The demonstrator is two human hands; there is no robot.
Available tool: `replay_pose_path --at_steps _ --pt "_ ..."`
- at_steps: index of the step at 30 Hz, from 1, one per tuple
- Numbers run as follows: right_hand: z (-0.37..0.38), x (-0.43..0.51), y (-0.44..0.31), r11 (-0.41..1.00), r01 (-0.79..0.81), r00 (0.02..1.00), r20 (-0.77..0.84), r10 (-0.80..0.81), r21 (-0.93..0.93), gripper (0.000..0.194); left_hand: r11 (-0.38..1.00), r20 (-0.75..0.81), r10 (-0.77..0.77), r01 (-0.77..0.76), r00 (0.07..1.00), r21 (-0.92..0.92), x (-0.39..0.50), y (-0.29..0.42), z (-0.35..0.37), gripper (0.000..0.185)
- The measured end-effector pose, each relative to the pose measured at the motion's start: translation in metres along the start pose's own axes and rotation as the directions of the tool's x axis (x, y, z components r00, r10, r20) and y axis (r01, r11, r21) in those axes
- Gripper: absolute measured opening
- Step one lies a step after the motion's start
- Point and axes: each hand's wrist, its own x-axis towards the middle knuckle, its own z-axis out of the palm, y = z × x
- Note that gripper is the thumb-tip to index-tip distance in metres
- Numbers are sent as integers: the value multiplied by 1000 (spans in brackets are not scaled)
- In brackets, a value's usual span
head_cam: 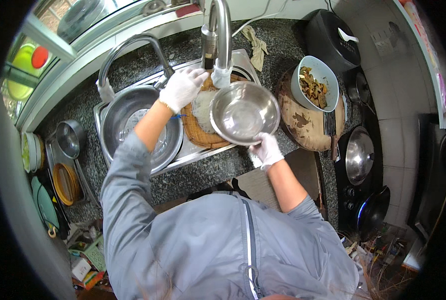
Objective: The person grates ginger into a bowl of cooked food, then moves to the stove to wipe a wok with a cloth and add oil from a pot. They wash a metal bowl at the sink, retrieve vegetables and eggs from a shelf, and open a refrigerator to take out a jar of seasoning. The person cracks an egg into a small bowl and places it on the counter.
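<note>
My right hand [267,150], in a white glove, grips the near rim of a stainless steel bowl [241,112]. The bowl is tilted beneath the upright faucet [223,41], whose mouth is wrapped in white cloth; I see no food in it. My gloved left hand [183,90] hovers by the faucets, above a woven bamboo basket [196,139]. Its fingertips overlap the basket's far side, and whether they hold anything is unclear. White, noodle-like strands [203,108] lie in that basket, partly covered by the bowl. Left of it, a large metal basin [114,123] sits in the sink under my forearm.
A curved second faucet [133,37] arches over the basin. On the right, a round wooden chopping board [298,129] carries a pale blue bowl [333,99] of cooked food and a slotted turner [330,123]. Beyond stand a black cooker [320,41] and a lidded pan [359,155].
</note>
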Motion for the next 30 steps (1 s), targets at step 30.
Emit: replay_pose_path --at_steps 30 --pt "32 -35 38 958 -185 978 56 202 -221 50 857 81 514 -507 854 -91 111 -50 36 30"
